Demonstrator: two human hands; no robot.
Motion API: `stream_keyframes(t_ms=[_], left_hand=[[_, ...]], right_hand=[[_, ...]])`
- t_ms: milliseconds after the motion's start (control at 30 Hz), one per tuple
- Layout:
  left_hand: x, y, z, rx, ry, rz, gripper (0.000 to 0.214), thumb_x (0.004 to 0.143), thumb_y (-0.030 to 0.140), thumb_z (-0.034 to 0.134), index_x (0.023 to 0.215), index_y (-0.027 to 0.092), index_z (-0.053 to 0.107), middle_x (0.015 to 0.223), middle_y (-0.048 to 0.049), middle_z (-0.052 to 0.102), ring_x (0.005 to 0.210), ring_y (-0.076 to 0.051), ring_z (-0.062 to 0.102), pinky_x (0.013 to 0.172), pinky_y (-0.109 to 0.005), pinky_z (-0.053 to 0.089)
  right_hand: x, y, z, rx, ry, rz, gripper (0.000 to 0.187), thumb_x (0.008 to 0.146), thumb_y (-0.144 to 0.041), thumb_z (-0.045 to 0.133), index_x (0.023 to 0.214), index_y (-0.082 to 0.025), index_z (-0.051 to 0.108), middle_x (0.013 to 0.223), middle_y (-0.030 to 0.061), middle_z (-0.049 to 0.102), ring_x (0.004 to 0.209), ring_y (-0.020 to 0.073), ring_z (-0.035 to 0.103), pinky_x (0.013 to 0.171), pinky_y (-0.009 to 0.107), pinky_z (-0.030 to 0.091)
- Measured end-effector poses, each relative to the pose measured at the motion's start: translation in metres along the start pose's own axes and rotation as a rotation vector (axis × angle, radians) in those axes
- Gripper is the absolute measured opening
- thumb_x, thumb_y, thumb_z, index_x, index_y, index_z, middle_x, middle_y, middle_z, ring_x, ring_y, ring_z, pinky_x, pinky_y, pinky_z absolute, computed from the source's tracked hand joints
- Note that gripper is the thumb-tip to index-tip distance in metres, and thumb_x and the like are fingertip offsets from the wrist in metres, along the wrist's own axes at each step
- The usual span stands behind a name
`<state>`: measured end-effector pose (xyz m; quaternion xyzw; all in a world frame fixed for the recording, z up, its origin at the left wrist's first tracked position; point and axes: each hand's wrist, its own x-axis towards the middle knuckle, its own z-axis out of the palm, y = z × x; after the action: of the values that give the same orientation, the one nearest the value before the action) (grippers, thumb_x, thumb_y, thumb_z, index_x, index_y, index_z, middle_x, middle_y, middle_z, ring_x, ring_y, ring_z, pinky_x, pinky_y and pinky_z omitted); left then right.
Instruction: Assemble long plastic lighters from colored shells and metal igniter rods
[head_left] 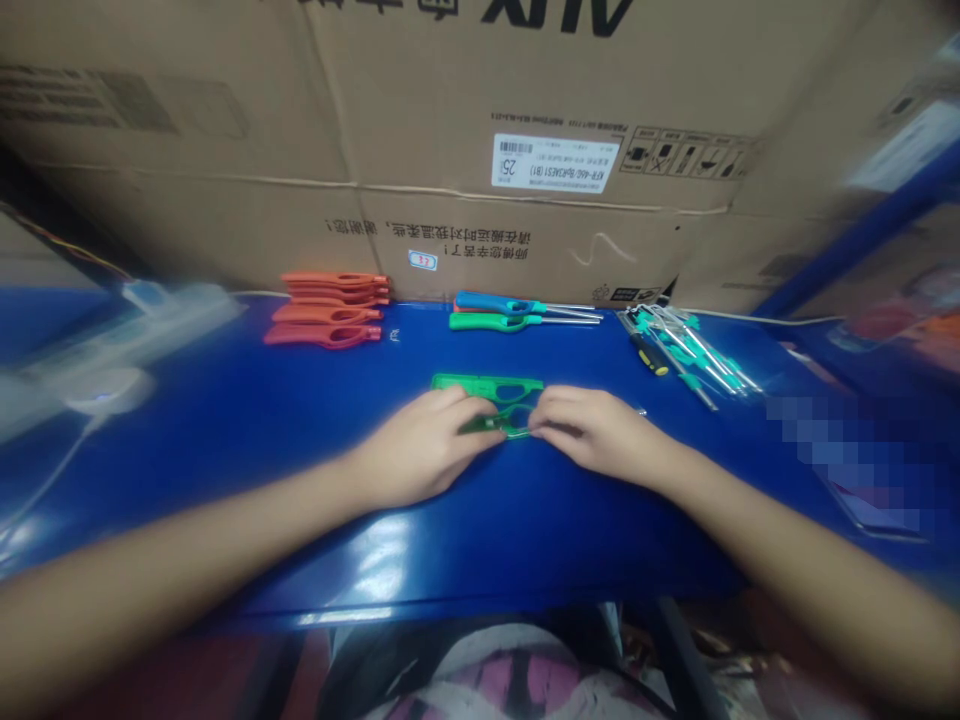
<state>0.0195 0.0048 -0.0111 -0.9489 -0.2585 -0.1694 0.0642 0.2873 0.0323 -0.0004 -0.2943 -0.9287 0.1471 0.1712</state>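
Currently, one green handle piece (517, 434) is being held between both hands over the blue table (525, 545).
The left hand (416, 440) is grasping its left end; the right hand (589, 425) is pinching its right end. One second green piece (480, 384) is lying just beyond. At least four orange-red handles (322, 336) are resting rear left, three rod-tipped lighters (480, 321) rear centre, one screwdriver (650, 357) and several overlapping rods (701, 365) rear right.
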Motion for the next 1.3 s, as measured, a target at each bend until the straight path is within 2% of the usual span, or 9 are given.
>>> stream_keyframes(t_ms=[133,367,633,900,1033,1300], left_hand=[[0.000,0.001,-0.001,0.003,-0.001,-0.005,0.033,0.101,0.020,0.048,0.127,0.020,0.067,0.124,-0.0136,0.065,0.101,-0.027,0.059,0.083,-0.040,0.053],[0.001,0.001,-0.002,-0.010,-0.012,-0.018,0.033,0.102,0.020,0.048,0.128,0.020,0.067,0.125,-0.0134,0.065,0.106,-0.028,0.060,0.086,-0.042,0.054],[0.001,0.001,-0.001,-0.022,-0.026,-0.029,0.033,0.103,0.022,0.047,0.129,0.022,0.067,0.127,-0.0132,0.066,0.111,-0.029,0.061,0.089,-0.043,0.054],[0.000,-0.003,0.002,-0.063,-0.016,0.001,0.033,0.103,0.023,0.047,0.130,0.022,0.065,0.128,-0.0097,0.068,0.111,-0.025,0.063,0.090,-0.040,0.054],[-0.001,-0.003,0.002,-0.066,-0.003,-0.009,0.033,0.103,0.023,0.048,0.130,0.023,0.067,0.128,-0.0099,0.069,0.111,-0.027,0.065,0.091,-0.043,0.056],[-0.007,-0.006,0.010,-0.141,0.103,-0.022,0.029,0.102,0.026,0.053,0.126,0.021,0.069,0.134,-0.0072,0.068,0.114,-0.021,0.071,0.096,-0.037,0.060]], right_hand=[[0.000,-0.002,0.001,-0.054,0.004,0.029,0.011,0.097,-0.018,0.056,0.097,-0.019,0.067,0.097,0.0051,0.068,0.087,0.0185,0.065,0.077,0.030,0.051],[-0.001,0.000,-0.001,-0.112,-0.028,-0.010,0.016,0.101,-0.021,0.051,0.099,-0.019,0.067,0.100,0.0060,0.068,0.087,0.0177,0.065,0.074,0.028,0.050],[-0.001,-0.002,-0.004,-0.366,-0.049,-0.052,0.021,0.103,-0.025,0.048,0.100,-0.020,0.068,0.098,0.0064,0.068,0.075,0.0166,0.061,0.059,0.026,0.039],[-0.002,0.005,-0.008,-0.295,-0.083,-0.085,0.022,0.101,-0.020,0.048,0.099,-0.020,0.069,0.098,0.0060,0.068,0.078,0.0166,0.063,0.063,0.026,0.040],[-0.002,0.002,-0.010,-0.286,-0.082,-0.090,0.023,0.103,-0.026,0.048,0.101,-0.020,0.070,0.099,0.0060,0.068,0.080,0.0168,0.064,0.065,0.027,0.043],[-0.004,-0.002,-0.016,-0.217,-0.105,-0.055,0.020,0.101,-0.028,0.053,0.100,-0.018,0.069,0.101,0.0067,0.068,0.084,0.0184,0.066,0.070,0.029,0.049]])
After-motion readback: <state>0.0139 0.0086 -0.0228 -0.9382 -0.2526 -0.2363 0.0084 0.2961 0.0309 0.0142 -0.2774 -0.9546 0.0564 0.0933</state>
